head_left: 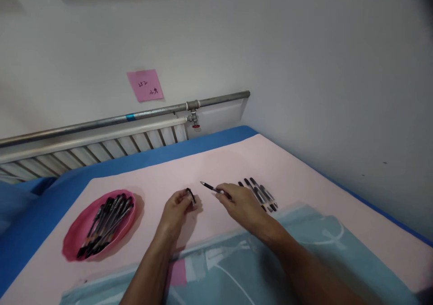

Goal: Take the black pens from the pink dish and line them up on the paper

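Observation:
Between the fingertips of my left hand (177,204) is a small black pen cap (191,196), its clip showing. My right hand (241,203) grips an uncapped pen (210,187), its point aimed up and to the left. The cap and the pen tip are apart, both held above the pink sheet. Just beyond my right hand lie several black-and-clear pens (260,192) in a loose row, some partly hidden by the hand. Off to the left, a pink scalloped dish (69,237) holds a heap of similar pens (106,224).
The pink sheet (162,174) covers a blue surface (203,142). A teal cloth (324,233) with white lines lies at the near side. Behind are a radiator (101,151), a metal pipe (162,111) with a valve, and a pink note (145,85) on the wall.

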Tool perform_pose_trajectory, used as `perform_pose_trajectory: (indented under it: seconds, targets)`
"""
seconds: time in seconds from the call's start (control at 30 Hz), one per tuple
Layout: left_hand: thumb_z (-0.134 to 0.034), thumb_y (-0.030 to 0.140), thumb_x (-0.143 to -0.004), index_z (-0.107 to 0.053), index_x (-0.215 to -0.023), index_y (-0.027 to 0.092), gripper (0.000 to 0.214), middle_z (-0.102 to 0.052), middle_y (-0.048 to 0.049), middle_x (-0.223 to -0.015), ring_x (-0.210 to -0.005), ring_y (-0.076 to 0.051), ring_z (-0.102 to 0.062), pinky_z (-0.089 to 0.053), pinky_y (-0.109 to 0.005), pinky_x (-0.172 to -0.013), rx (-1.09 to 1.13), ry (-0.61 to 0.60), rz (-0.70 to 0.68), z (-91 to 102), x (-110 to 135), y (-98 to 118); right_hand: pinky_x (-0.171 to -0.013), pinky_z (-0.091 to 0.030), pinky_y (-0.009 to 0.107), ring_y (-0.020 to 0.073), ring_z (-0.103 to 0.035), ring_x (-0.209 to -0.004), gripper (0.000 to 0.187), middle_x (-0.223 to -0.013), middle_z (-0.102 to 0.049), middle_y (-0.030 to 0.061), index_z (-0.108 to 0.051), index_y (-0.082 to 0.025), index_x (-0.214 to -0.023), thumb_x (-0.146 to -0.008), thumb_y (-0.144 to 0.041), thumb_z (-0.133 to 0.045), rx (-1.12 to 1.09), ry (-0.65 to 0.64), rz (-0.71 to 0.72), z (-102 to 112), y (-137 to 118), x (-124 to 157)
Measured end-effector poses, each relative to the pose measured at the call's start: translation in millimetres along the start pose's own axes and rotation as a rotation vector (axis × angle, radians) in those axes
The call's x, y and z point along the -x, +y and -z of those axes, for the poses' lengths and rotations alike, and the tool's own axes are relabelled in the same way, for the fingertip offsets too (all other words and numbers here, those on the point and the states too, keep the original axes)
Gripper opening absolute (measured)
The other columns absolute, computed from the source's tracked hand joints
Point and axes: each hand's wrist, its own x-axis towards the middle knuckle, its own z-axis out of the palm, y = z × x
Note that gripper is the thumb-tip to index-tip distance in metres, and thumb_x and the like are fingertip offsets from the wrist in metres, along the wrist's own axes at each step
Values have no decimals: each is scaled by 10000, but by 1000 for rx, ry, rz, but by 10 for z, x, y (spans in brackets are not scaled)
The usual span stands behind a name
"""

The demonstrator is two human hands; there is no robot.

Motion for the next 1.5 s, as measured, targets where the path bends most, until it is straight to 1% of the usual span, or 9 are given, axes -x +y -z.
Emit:
perform_pose_trajectory:
  seconds: [0.13, 0.17, 0.23, 0.5, 0.77, 1.07, 1.27, 1.4, 1.5]
  targets:
    - [-643, 87, -657, -618, -795, 127, 146, -665, -36, -765, -787, -149, -643, -493, -331, -828, 745, 83, 209, 149, -8, 147, -669, -387, 224, 150, -603, -801, 240, -892, -682, 41, -634, -194, -963, -843, -249, -434, -130, -23, 25, -87, -84, 32]
    - [-646, 47, -640, -622, -758, 123, 143, -669, -33, -754, -790, -148, -647, -493, -332, -838, 877, 105, 251, 167, -11, 170, -663, -388, 225, 152, -603, -798, 238, -888, -683, 41, -637, -193, -953, -842, -249, -434, -142, -37, 33, -105, -102, 40]
    - [-629, 23, -654, -621, -708, 119, 111, -677, -34, -749, -805, -153, -652, -499, -333, -840, 970, 130, 289, 177, -14, 196, -656, -389, 228, 154, -602, -795, 237, -885, -684, 40, -641, -194, -942, -839, -245, -433, -149, -56, 46, -136, -126, 53]
    - [-621, 20, -677, -626, -686, 118, 98, -695, -37, -741, -816, -162, -663, -515, -304, -802, 994, 145, 312, 86, 24, 211, -682, -402, 236, 153, -605, -796, 246, -881, -683, 40, -634, -195, -972, -831, -227, -435, -147, -50, 73, -209, -107, 55]
    - [-591, 15, -705, -614, -666, 120, 114, -694, -35, -724, -809, -157, -665, -512, -312, -812, 1030, 207, 331, 94, 7, 198, -723, -411, 246, 159, -601, -859, 255, -945, -672, 56, -626, -192, -992, -840, -213, -422, -127, -43, 106, -200, -121, 73]
    - [-712, 136, -641, -593, -701, 144, 133, -686, -18, -742, -749, -136, -652, -506, -252, -717, 906, 42, 350, -120, 118, 171, -674, -394, 230, 154, -593, -808, 216, -902, -660, 62, -591, -181, -956, -851, -208, -404, -108, -52, 102, -247, -125, 82]
    - [-732, 147, -622, -566, -667, 141, 171, -664, 2, -653, -624, -106, -628, -504, -215, -607, 860, 86, 399, -221, 160, 159, -577, -360, 213, 143, -588, -687, 209, -816, -655, 52, -536, -178, -1004, -853, -235, -404, -66, -38, 20, -316, -118, 90]
    - [-741, 166, -613, -550, -631, 136, 194, -657, -6, -624, -600, -112, -625, -505, -217, -588, 843, 55, 399, -218, 163, 166, -618, -378, 218, 148, -594, -716, 278, -835, -658, 50, -512, -185, -1101, -847, -211, -403, -71, -55, 26, -327, -120, 97]
    - [-743, 178, -612, -554, -639, 132, 196, -665, -19, -649, -607, -114, -628, -507, -219, -592, 827, 23, 400, -210, 168, 166, -686, -389, 219, 149, -593, -807, 268, -920, -654, 55, -538, -196, -1071, -839, -179, -404, -98, -58, 71, -315, -128, 103]
